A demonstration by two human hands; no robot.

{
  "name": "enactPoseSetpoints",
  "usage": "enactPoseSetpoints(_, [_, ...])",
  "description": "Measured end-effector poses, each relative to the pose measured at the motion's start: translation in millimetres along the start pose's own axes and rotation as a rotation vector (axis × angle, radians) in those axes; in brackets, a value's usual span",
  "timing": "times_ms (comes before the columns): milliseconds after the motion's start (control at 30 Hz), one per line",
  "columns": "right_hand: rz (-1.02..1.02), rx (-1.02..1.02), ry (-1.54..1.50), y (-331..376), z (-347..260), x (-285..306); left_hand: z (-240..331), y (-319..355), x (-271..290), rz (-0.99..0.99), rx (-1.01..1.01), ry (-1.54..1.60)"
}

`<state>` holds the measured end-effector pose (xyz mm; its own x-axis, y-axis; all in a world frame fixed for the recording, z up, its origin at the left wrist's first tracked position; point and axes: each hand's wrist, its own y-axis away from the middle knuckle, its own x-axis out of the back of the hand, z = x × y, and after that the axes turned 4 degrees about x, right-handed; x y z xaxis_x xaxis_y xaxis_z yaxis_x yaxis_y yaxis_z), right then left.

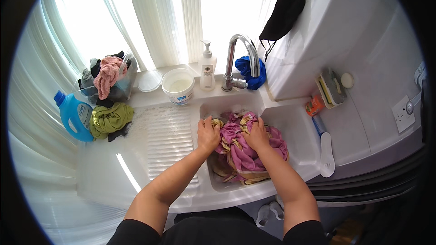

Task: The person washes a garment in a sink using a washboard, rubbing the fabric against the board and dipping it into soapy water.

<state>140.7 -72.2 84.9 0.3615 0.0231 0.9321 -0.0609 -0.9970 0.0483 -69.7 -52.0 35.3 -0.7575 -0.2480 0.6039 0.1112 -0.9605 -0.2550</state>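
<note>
left hand [208,134] gripping cloth [247,152] | right hand [256,135] clenched on cloth, in sink [297,127] | blue jug [72,114] far left | white pump bottle [208,69] beside tap [236,59]

The single head view looks steeply down from above the person's own forearms, which enter from the lower edge, onto a white sink [297,124] close below. It faces a curtained window [150,13] at the top of the picture, the faucet [238,59] between. The fisheye bends the counter edges near the rim, and black corners ring the picture.
</note>
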Motion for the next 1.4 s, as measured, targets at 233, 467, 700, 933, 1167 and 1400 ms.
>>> enactPoseSetpoints(233, [-0.625,-0.096,0.218,-31,-29,-69,-7,16,-74,-0.413,0.183,-0.444])
enactPoseSetpoints(467, [-0.912,0.091,0.200,-66,-7,-110,-42,-26,-113,-0.988,0.428,-0.483])
enactPoseSetpoints(700, [-0.704,0.142,-0.039,-74,11,-136,-43,-23,-113,-0.831,0.421,-0.519])
enactPoseSetpoints(933, [0.008,-0.215,-0.908,-25,3,-55,9,-15,-38,-0.241,0.091,-0.229])
enactPoseSetpoints(1167, [-0.031,-0.226,-1.587,19,-65,54,54,-29,99,-0.121,0.050,0.274])
enactPoseSetpoints(1400, [-0.277,0.153,-1.925,56,-155,80,59,-43,232,0.030,-0.003,0.395])
